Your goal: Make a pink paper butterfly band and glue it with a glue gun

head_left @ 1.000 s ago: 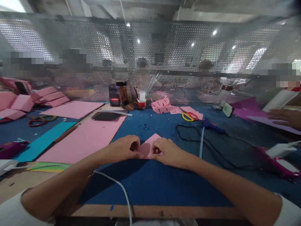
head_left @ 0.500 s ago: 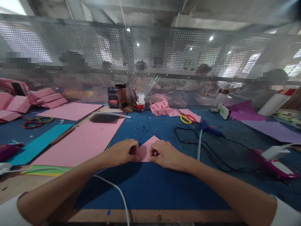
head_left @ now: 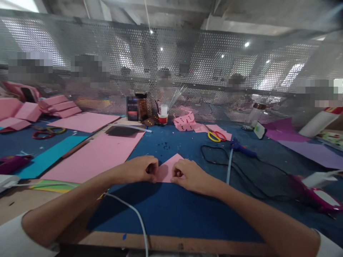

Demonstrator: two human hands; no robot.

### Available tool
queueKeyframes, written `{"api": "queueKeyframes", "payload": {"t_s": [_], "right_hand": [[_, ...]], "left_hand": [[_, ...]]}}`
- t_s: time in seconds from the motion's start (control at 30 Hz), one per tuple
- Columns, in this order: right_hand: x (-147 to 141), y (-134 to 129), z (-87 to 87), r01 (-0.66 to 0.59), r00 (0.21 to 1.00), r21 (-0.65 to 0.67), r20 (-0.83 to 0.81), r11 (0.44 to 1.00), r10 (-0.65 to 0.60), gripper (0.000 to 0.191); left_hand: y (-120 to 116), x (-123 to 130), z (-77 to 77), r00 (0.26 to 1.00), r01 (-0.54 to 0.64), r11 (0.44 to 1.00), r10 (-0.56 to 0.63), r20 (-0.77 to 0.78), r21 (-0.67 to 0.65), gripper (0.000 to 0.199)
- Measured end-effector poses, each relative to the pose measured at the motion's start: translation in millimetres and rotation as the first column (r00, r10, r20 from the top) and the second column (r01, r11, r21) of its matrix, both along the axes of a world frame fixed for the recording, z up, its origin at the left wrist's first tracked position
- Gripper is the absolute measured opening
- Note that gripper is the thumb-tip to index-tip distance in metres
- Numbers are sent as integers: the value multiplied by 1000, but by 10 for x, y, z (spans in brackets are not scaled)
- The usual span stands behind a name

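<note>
A small pink sheet of paper (head_left: 166,170), folded to a peak at its far side, lies on the blue table mat (head_left: 171,210) in front of me. My left hand (head_left: 146,169) pinches its left corner, with thumb and fingers curled together. On the right side, my right hand (head_left: 187,174) has its fingers curled onto the same paper, partly covering it. Both hands rest low at the mat. A large pink sheet (head_left: 99,159) lies left of my left hand. Beyond my right hand is a blue glue gun (head_left: 243,148).
Scissors (head_left: 216,136) with red and yellow handles lie by pink cut-outs (head_left: 184,122). A black cord (head_left: 214,162) loops on the right near a purple device (head_left: 316,194). A white cable (head_left: 134,210) crosses the near left. Behind stands a perforated metal screen (head_left: 198,64).
The view has shifted slightly, so most things sit a little further right. Both hands keep their hold on the folded pink paper, which looks nearly the same.
</note>
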State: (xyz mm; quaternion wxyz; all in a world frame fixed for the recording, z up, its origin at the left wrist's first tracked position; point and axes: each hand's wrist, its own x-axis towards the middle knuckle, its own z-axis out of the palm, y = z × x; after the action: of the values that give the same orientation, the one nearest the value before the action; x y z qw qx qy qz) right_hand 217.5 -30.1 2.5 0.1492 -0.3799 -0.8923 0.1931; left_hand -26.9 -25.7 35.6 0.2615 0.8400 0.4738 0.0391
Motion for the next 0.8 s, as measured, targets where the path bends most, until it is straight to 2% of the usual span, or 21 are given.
{"api": "queueKeyframes", "payload": {"t_s": [0.27, 0.53, 0.63, 0.8], "right_hand": [[7, -5, 5, 4, 1000, -5, -2, 1000, -4, 11], [1, -22, 42, 9, 1000, -26, -17, 1000, -9, 9], [4, -19, 32, 7, 1000, -23, -20, 1000, -7, 9], [6, -23, 29, 7, 1000, -24, -18, 1000, -8, 10]], "left_hand": [[70, -111, 45, 997, -56, 996, 52, -62, -71, 29], [129, -255, 109, 978, -57, 998, 52, -203, -20, 36], [175, -355, 97, 969, -59, 998, 58, -239, 1, 40], [264, -575, 114, 966, -51, 998, 39, -257, -39, 40]]}}
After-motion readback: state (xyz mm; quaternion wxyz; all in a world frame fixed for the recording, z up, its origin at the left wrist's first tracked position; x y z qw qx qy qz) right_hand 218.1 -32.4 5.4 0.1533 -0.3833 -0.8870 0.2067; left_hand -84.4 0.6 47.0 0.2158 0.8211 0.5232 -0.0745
